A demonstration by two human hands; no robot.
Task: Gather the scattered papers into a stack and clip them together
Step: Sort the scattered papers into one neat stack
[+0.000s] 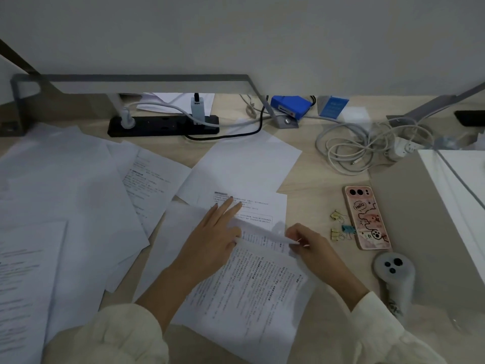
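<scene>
- fingertips and thumb of the right hand (305,243) pinch the far edge of a printed sheet (249,290), which curls up off the pile there.
- left hand (210,232) lies flat on the papers just left of that raised edge, fingers straight and a little spread, gripping nothing.
- the step in hand looks like picking this sheet up to start or feed a stack. it should go best with the left palm pressing down so the sheets underneath do not slide, and with the sheet lifted rather than dragged.
- once gathered, the edges likely need tapping square on the desk (315,195) before a clip goes on.
- scattered papers (78,185) overlap across the left and middle of the desk, some printed and some blank. at least six sheets show, and overlaps hide the true number.
- clips, three in all: two yellow binder clips (337,216) and one teal binder clip (348,228), right of the right hand and not yet used.
- one phone (367,219) in a pink case lies just beside the clips.
- one grey controller (393,274) sits nearer the person.
- one black power strip (162,126) lies at the back.
</scene>
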